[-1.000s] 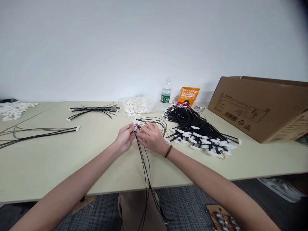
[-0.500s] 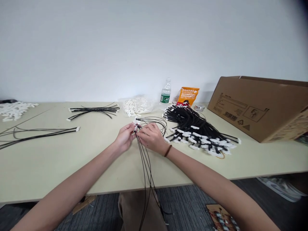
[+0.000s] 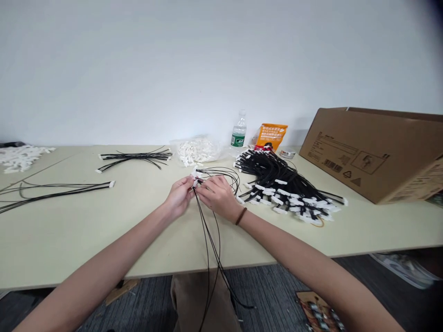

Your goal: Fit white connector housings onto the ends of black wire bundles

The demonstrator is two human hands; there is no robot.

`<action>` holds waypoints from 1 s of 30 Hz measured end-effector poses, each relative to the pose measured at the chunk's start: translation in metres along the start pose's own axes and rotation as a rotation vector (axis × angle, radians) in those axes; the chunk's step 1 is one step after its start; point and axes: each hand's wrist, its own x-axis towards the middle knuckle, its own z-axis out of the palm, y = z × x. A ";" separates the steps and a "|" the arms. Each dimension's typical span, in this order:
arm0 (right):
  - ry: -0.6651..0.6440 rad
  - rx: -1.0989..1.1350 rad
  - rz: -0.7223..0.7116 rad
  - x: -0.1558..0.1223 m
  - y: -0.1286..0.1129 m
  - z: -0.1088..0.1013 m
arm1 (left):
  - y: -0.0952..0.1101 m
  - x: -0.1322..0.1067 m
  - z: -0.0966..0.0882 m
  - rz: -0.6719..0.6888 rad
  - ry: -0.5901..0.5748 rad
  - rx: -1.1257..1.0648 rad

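Observation:
My left hand [image 3: 180,197] is closed, with its fingertips pinching a small white connector [image 3: 195,182]. Right beside it, my right hand [image 3: 218,196] has its fingers bent around thin black wires [image 3: 205,226] close to the connector. Several of these wires hang down over the table's front edge toward my lap. Other wires loop away to the right behind my right hand. The exact grip of the right fingertips is partly hidden. Just beyond my hands lies a clear bag of white connectors [image 3: 195,151].
To the right lies a big heap of black wire harnesses [image 3: 277,177]. Wire bundles [image 3: 134,158] and loose white connectors [image 3: 20,157] lie left. A bottle [image 3: 238,131], an orange packet [image 3: 271,136] and a cardboard box [image 3: 374,154] stand along the back of the table [image 3: 138,244].
The hanging wires have shifted slightly, one strand now bowing farther right. Both hands stay almost in place, with small finger movement at the connector.

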 end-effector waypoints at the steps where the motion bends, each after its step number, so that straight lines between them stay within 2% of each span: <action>1: 0.006 -0.015 0.002 0.000 0.000 0.000 | 0.000 0.000 0.000 -0.003 -0.002 0.002; 10: 0.023 -0.058 0.007 0.000 -0.002 0.002 | 0.000 -0.002 0.001 -0.019 -0.031 0.028; 21: -0.047 0.130 -0.054 0.005 0.006 -0.010 | 0.006 -0.004 0.006 -0.045 0.011 -0.024; 30: -0.014 0.063 -0.085 0.004 0.009 -0.008 | 0.010 -0.006 0.010 -0.077 -0.014 -0.033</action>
